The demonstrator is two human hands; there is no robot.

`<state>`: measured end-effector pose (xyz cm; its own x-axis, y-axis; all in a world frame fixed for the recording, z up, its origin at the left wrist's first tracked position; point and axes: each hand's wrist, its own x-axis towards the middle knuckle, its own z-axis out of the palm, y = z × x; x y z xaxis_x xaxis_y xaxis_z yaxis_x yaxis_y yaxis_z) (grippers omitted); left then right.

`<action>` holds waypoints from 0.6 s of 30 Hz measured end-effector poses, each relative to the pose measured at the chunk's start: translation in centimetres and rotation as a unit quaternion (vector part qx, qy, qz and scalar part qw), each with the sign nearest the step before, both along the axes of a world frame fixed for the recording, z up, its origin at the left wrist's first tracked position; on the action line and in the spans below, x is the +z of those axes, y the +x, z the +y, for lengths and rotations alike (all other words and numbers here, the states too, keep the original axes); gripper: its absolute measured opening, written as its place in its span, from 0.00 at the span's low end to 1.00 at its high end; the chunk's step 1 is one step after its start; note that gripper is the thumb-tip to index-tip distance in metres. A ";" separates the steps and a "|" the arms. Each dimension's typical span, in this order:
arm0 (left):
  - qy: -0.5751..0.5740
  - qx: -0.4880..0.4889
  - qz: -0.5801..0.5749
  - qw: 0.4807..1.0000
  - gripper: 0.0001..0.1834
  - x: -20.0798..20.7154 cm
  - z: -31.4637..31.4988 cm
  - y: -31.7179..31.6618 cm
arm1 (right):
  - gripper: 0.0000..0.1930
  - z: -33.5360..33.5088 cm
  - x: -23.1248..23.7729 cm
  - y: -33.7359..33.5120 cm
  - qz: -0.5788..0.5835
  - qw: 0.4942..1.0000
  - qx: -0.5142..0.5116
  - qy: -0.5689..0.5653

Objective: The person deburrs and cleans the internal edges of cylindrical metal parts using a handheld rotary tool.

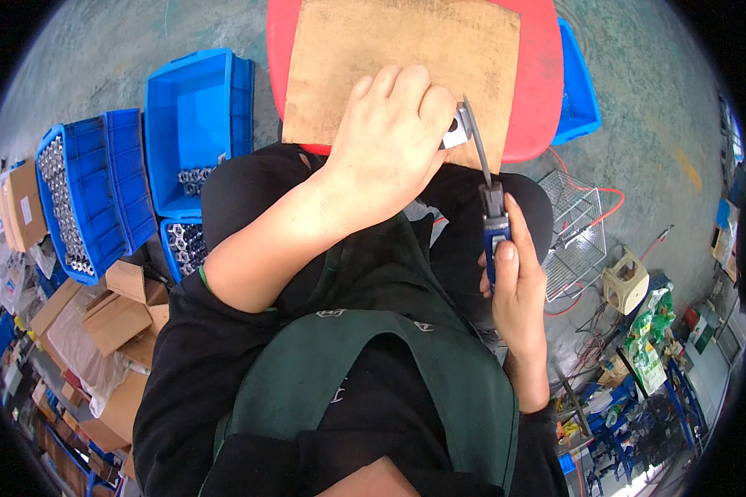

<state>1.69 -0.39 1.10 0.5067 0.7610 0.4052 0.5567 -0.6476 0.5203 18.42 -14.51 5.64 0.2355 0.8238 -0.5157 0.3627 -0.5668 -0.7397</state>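
Observation:
My left hand (394, 145) is closed on a small silver metal block (456, 130) with a round hole in its end. Most of the block is hidden by the fingers. In my right hand (518, 277) is a blue-and-black handled tool (494, 219) with a long, narrow dark blade pointing away from me. My thumb lies along its handle. The blade's upper part stands right against the block's right side; whether they touch, I cannot tell. Under the left hand a sheet of worn brown cardboard (406, 41) covers a red stool seat (541, 74).
To the left, blue crates (199, 66) hold silver metal parts (197, 176). Open cardboard boxes (120, 319) lie nearer me. A blue bin (578, 83) stands behind the stool at right. A wire basket (572, 224), an orange-red hose (609, 192) and a cream-coloured casing (626, 282) are on the floor.

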 end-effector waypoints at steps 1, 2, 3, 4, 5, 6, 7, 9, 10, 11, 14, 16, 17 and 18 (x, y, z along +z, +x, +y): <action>-0.001 0.002 0.001 1.000 0.18 0.0 0.0 0.0 | 0.22 0.6 -0.3 0.0 -0.002 1.000 0.016 0.012; -0.001 0.001 0.001 1.000 0.18 -0.1 0.0 0.0 | 0.23 1.2 -0.6 0.0 -0.005 0.999 0.032 0.025; -0.001 0.001 -0.001 1.000 0.18 -0.2 0.1 -0.1 | 0.23 1.7 -0.7 -0.1 -0.005 0.999 0.032 0.026; -0.001 0.001 -0.004 1.000 0.18 -0.3 0.1 -0.1 | 0.23 2.3 -0.6 -0.2 -0.005 0.998 0.040 0.039; -0.001 0.000 -0.006 1.000 0.18 -0.2 0.2 -0.2 | 0.23 2.8 -0.6 -0.3 -0.007 0.997 0.048 0.052; -0.011 -0.006 -0.004 1.000 0.18 0.0 0.3 -0.2 | 0.23 3.1 -0.9 -0.2 0.003 0.997 0.040 0.060; -0.021 -0.013 -0.003 1.000 0.18 0.1 0.3 -0.2 | 0.23 3.1 -0.8 -0.3 0.000 0.997 0.039 0.060; -0.015 -0.009 -0.028 0.999 0.18 -0.1 0.3 -0.3 | 0.23 3.4 -0.7 -0.4 0.036 0.998 0.004 0.058; -0.010 -0.009 -0.053 0.998 0.18 -0.2 0.4 -0.3 | 0.24 3.1 -0.6 -0.2 0.032 0.998 0.000 0.061; -0.010 -0.006 -0.053 0.999 0.18 -0.2 0.4 -0.4 | 0.24 2.6 -0.4 -0.1 0.033 0.998 0.004 0.061; -0.059 -0.028 -0.081 0.995 0.17 0.0 0.5 -0.6 | 0.23 1.1 0.2 0.4 0.059 0.995 -0.043 0.070; -0.076 0.012 -0.115 0.990 0.16 0.0 0.4 -0.4 | 0.23 0.2 0.6 0.5 0.055 0.996 -0.038 0.061; -0.076 0.011 -0.115 0.990 0.16 0.0 0.4 -0.4 | 0.23 -0.2 0.9 0.5 0.053 0.997 -0.033 0.053; -0.061 0.016 -0.075 0.995 0.16 -0.1 0.4 -0.5 | 0.23 -0.4 1.0 0.5 0.053 0.997 -0.034 0.053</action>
